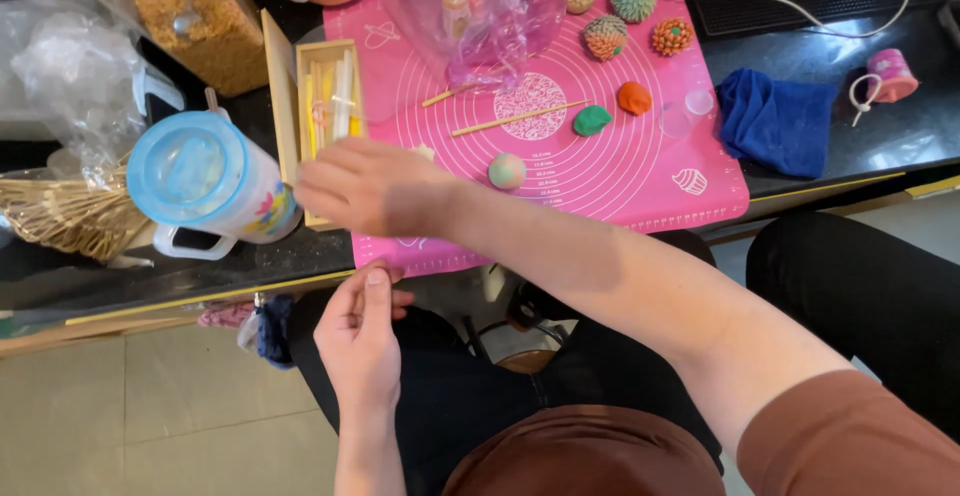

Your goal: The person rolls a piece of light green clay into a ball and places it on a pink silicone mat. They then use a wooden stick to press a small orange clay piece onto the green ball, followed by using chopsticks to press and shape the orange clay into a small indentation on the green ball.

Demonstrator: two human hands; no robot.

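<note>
Blue cloth (775, 121) bunched on the dark counter (900, 141), just off my pink mat's (640, 181) right edge. On the mat: green clay lump (592, 120) w/ an orange lump (633, 98) just beside it, a pastel ball (507, 171) nearer me, 4 spiky clay pieces (624, 14) up top, clear plastic bag (490, 11) top-left. Pink tape roll (890, 74) far right. Jar of grain (205, 21) back left, straw bundle (65, 216) at left edge. Tile floor (170, 416) below.

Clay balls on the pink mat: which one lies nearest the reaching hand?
The pastel pink-and-green marbled ball, smooth and alone near the mat's centre, just beyond the right hand. The four spiky balls sit at the far edge.
</note>
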